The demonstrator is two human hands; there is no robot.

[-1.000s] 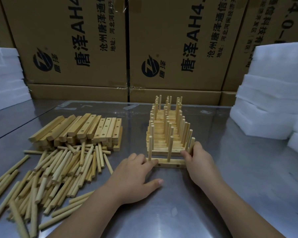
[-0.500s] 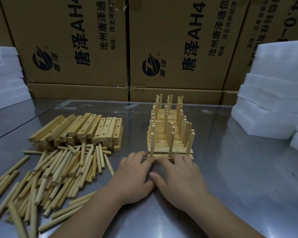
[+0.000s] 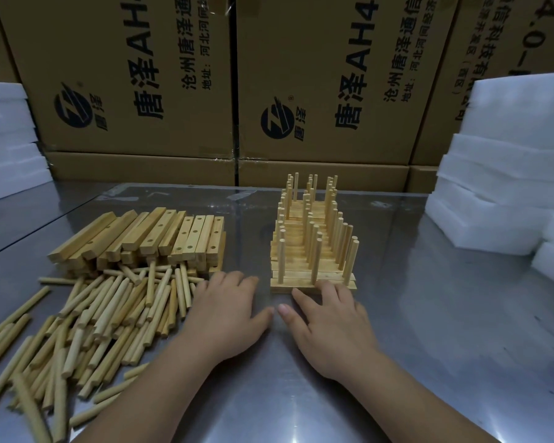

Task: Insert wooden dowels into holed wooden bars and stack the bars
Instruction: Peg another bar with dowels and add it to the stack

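**Both hands lie flat before the stack of pegged bars**

I look down through the head camera at a steel table (image 3: 445, 330). The stack (image 3: 311, 251) of wooden bars, each with upright dowels standing in its holes, sits just right of the middle of my view. I place everything else from it.

The right hand (image 3: 330, 327) lies palm down just in front of the stack, fingers loosely spread and holding nothing. Its fingertips (image 3: 328, 285) touch the near edge of the front bar (image 3: 280, 289), the lowest one facing me.

The left hand (image 3: 227, 311) lies palm down on the table, in front and to the left of the stack. Its fingers are relaxed and grip nothing, and its thumb nearly meets the right thumb.

Left of the stack, beyond the left hand, holed bars (image 3: 147, 238) without dowels lie side by side in a pile. In front of that pile, loose dowels (image 3: 109, 308) lie scattered in a heap.

Behind the stack stand printed cardboard boxes (image 3: 317, 75). White foam sheets (image 3: 509, 161) are piled to its right, well apart.
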